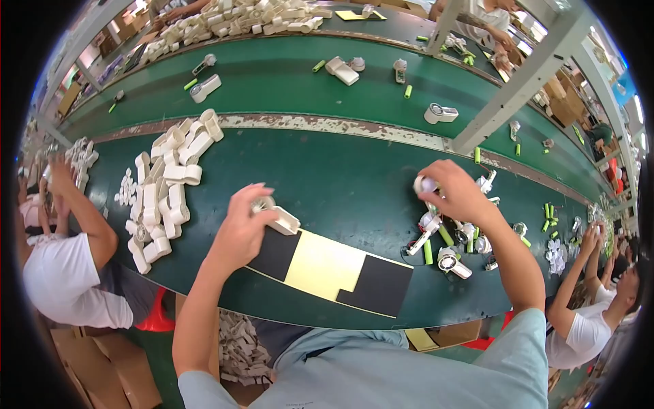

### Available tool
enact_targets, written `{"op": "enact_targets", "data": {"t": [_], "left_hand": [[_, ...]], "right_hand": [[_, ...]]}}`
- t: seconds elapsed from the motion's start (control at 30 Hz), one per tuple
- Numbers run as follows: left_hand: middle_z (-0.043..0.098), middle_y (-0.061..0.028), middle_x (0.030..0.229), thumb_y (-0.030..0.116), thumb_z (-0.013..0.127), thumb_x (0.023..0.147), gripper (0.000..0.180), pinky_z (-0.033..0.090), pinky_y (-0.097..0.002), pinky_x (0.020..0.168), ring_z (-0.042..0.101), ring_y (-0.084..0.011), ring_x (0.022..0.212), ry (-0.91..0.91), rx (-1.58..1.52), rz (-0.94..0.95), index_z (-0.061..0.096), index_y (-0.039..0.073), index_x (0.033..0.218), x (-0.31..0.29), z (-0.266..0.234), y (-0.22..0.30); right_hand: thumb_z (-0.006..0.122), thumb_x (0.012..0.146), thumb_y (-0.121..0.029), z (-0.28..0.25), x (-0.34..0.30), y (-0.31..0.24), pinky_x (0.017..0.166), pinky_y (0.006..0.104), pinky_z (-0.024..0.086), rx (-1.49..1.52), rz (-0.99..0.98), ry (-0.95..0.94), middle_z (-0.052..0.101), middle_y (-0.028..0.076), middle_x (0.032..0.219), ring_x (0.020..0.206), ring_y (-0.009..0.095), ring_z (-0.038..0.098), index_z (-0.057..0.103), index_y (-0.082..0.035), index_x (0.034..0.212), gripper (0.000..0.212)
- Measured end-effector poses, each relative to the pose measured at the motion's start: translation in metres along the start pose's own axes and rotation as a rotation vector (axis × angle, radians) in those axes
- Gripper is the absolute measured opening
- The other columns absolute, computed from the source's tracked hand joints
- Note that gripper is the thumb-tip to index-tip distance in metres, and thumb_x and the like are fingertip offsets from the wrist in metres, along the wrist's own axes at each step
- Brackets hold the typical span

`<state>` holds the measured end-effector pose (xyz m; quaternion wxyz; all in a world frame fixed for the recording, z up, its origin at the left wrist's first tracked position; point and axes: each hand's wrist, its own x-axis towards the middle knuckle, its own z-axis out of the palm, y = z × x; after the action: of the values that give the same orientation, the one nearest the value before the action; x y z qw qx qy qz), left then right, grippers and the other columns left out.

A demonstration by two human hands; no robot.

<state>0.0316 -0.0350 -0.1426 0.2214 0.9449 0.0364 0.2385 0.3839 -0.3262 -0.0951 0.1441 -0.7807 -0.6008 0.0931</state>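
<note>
My left hand (240, 232) is closed around a white plastic housing shell (285, 221), a hollow handle piece with a round end partly behind my fingers. It is held just over the left end of a black and yellow mat (323, 264) at the table's near edge. To the right, my right hand (455, 194) pinches a small round white part (425, 185), a little blurred. Right below that hand lies a cluster of small fan motor assemblies (429, 225) with green cylindrical batteries (445, 236) and thin wires.
A heap of white housing shells (163, 191) lies at left, beside small white discs (127, 187). Beyond a worn ledge (327, 124), a green conveyor (272, 85) carries scattered parts. A metal post (518, 82) rises at right. Co-workers sit on both sides.
</note>
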Motion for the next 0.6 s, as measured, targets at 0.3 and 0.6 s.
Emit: {"op": "enact_targets", "data": {"t": [0.3, 0.6], "left_hand": [[0.041, -0.0258, 0.158, 0.019, 0.067, 0.098, 0.055, 0.038, -0.0483, 0.119, 0.036, -0.0433, 0.150, 0.158, -0.263, -0.438, 0.051, 0.003, 0.148, 0.032, 0.040, 0.018], [0.062, -0.0240, 0.124, 0.026, 0.078, 0.090, 0.085, 0.049, -0.0469, 0.099, 0.060, -0.0399, 0.116, -0.116, -0.116, -0.528, 0.032, 0.003, 0.158, 0.045, 0.062, 0.038]], "right_hand": [[0.067, 0.095, 0.001, -0.010, -0.014, -0.054, 0.092, 0.0326, 0.055, 0.892, 0.154, 0.436, 0.053, 0.008, 0.130, 0.107, 0.015, 0.063, 0.056, 0.002, 0.135, 0.041], [0.075, 0.089, 0.005, 0.028, -0.034, -0.132, 0.102, 0.0352, 0.051, 1.124, -0.009, 0.431, 0.056, 0.019, 0.138, 0.118, 0.021, 0.063, 0.059, 0.001, 0.125, 0.040]]}}
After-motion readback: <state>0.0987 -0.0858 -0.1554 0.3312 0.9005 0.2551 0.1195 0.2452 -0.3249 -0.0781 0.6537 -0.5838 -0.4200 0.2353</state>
